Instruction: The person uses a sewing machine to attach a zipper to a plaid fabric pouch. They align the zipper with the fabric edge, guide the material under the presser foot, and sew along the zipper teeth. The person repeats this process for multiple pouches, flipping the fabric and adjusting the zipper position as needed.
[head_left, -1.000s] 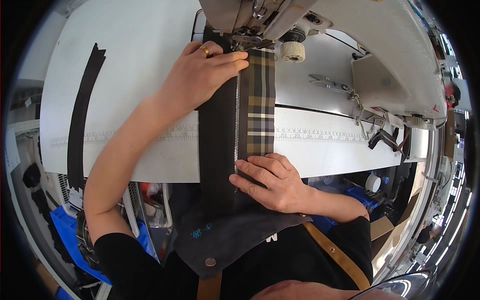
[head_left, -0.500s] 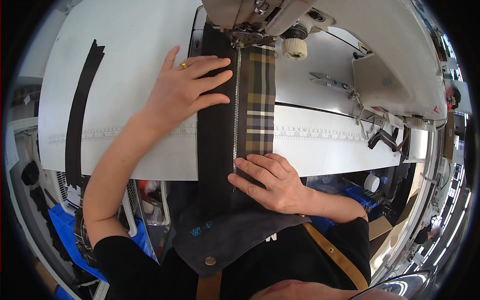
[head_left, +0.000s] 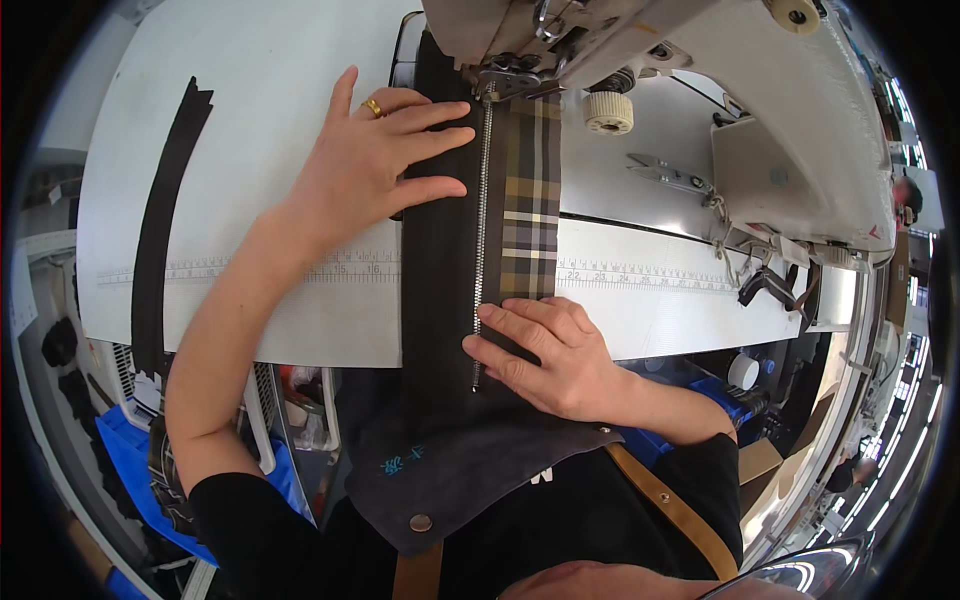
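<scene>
A long black fabric strip with a metal zipper (head_left: pixel 482 220) runs from the sewing machine's presser foot (head_left: pixel 489 92) toward me. Plaid fabric (head_left: pixel 530 225) lies along the zipper's right side. My left hand (head_left: pixel 385 160), with a gold ring, rests flat and spread, its fingertips on the black fabric (head_left: pixel 435 260) left of the teeth. Near the table's front edge, my right hand (head_left: pixel 555 360) lies over the zipper's near part and the plaid with its fingers stretched out. Its thumb cannot be made out. The zipper's near end hangs over my dark apron (head_left: pixel 450 460).
A loose black strip (head_left: pixel 165 220) lies on the white table (head_left: pixel 270 110) at left. To the right are metal snips (head_left: pixel 665 172) on a cord and a black handled tool (head_left: pixel 770 287). The machine's arm (head_left: pixel 810 150) fills the upper right. Blue bins (head_left: pixel 125 450) stand below.
Both hands and the plaid have shifted slightly away from me, toward the presser foot. The view has also moved a little.
</scene>
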